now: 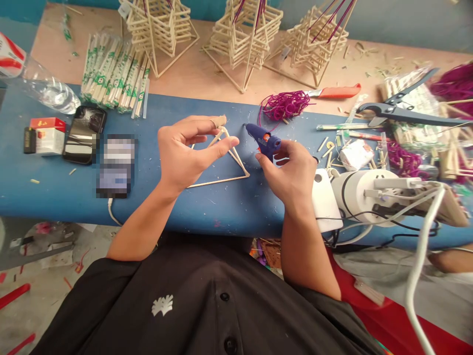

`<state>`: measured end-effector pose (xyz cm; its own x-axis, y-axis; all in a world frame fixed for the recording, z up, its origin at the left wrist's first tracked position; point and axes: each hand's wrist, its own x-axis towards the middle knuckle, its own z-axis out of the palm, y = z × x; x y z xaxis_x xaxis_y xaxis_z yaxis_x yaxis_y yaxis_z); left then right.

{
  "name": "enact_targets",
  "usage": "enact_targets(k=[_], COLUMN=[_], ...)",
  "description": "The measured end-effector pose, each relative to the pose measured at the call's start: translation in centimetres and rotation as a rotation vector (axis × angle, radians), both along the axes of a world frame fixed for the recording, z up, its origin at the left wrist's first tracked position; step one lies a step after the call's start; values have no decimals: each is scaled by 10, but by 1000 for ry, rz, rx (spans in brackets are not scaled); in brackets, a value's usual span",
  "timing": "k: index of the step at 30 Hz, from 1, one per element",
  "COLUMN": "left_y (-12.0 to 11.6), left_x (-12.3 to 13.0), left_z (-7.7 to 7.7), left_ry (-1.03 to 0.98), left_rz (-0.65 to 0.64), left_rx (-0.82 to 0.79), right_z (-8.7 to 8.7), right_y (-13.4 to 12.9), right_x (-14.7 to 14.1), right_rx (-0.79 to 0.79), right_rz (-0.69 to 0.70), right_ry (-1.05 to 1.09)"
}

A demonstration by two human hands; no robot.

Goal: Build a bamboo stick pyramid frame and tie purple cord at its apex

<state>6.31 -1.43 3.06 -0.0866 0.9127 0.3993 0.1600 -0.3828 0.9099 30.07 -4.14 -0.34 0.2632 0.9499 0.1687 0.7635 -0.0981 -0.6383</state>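
My left hand [183, 153] holds the peak of a small frame of thin wooden sticks [221, 182] between thumb and fingers. The frame stands on the blue table cover, and my fingers hide part of its far side. In my right hand [291, 170] is a blue hot glue gun [264, 138], gripped by its handle. The gun's dark nozzle points left, a short way right of the frame's peak and apart from it.
Behind stand three stick structures [158, 34]. Wrapped chopsticks [114, 74], a bottle [51, 88] and phones [84, 133] lie left. To the right are purple cord [286, 106], a red-handled knife [340, 91], cutters [399, 108] and a white power socket [364, 195] with cables.
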Motion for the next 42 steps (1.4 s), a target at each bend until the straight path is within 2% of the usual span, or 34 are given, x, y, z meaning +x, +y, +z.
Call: enact_targets(k=[12,15,18,24,31,38,42], left_y=[0,0,1,0,1,1,1], left_x=[0,0,0,-1,-1,0,0], left_z=[-1,-2,-3,-2,-5,-5,-4], left_ry=[11,-5,-15,7,-24,-45,-47], left_rz=[-8,-15,-13,-11,-18,-18,-15], left_rx=[-3,11,22,10,62,85,74], right_z=[-1,-7,-16,-27,-14,7,11], right_y=[-3,-1,1,6,5,2,2], right_x=[-2,2,8,15,12,1,-2], right_rx=[-15,-34,-39,33,42,-103,-150], right_rz=[47,8,-43,-162,-183,-190,-215], right_ry=[-30,-69,-6,-9,-7,-11,3])
